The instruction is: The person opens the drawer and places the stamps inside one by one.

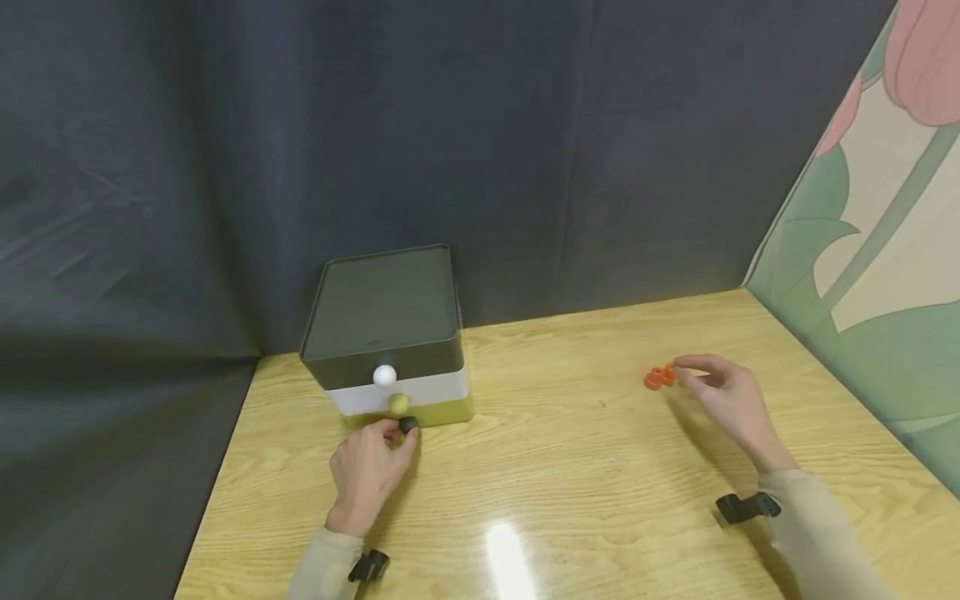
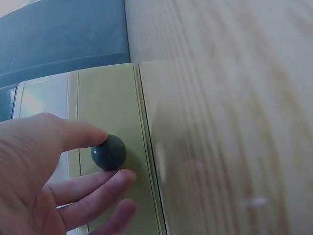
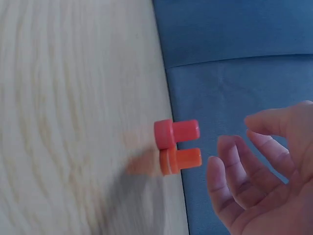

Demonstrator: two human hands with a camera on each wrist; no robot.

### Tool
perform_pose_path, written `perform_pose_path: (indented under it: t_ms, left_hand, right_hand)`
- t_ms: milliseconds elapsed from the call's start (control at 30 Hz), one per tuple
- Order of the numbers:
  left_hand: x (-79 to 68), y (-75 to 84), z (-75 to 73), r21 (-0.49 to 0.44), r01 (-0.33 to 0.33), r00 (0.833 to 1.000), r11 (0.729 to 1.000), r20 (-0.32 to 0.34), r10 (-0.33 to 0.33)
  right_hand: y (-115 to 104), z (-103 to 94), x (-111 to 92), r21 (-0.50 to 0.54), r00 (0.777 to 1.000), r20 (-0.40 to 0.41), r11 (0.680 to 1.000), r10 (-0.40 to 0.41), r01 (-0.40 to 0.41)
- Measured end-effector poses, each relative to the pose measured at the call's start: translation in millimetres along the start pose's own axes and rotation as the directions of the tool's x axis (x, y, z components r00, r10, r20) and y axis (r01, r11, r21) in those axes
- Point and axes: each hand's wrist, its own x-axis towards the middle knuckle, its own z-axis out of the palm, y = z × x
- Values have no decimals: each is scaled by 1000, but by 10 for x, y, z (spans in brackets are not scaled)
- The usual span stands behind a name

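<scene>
A small drawer box (image 1: 386, 304) with a dark top, a white layer and a yellow-green layer stands at the left. My left hand (image 1: 367, 471) is at its lowest layer and pinches the round dark knob (image 2: 108, 152) between thumb and fingers. On the right, my right hand (image 1: 727, 404) hovers beside two small plastic pieces, fingers relaxed and apart with nothing between them. One piece is red (image 3: 176, 133), the other orange (image 3: 181, 160); both stand side by side on the table, each with a wide base and a narrower stem.
Above the dark knob, the box has a white knob (image 1: 385, 376) and a yellow-green knob (image 1: 398, 405). A dark curtain (image 1: 525, 167) hangs behind the wooden table (image 1: 540, 492). A flower-patterned panel (image 1: 885, 250) borders the right side.
</scene>
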Motion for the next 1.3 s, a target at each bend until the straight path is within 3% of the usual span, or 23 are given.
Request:
perform_pose_path:
  t_ms: [133,433,700,1300]
  left_hand:
    - [7,15,-15,0,9,1000,1000,6,-9]
    - [-78,50,-144,24,35,995,999,95,-37]
    - [-253,105,-258,43,38,985,998,167,-45]
    - [-606,146,-429,88,-9,976,996,218,-11]
  right_hand:
    - [15,31,71,-57,998,37,997,-42,44]
    - [-15,126,174,-133,990,140,990,-21,40]
    - [15,152,191,-153,991,116,984,-73,91]
    - [44,148,214,-170,987,134,979,-93,115]
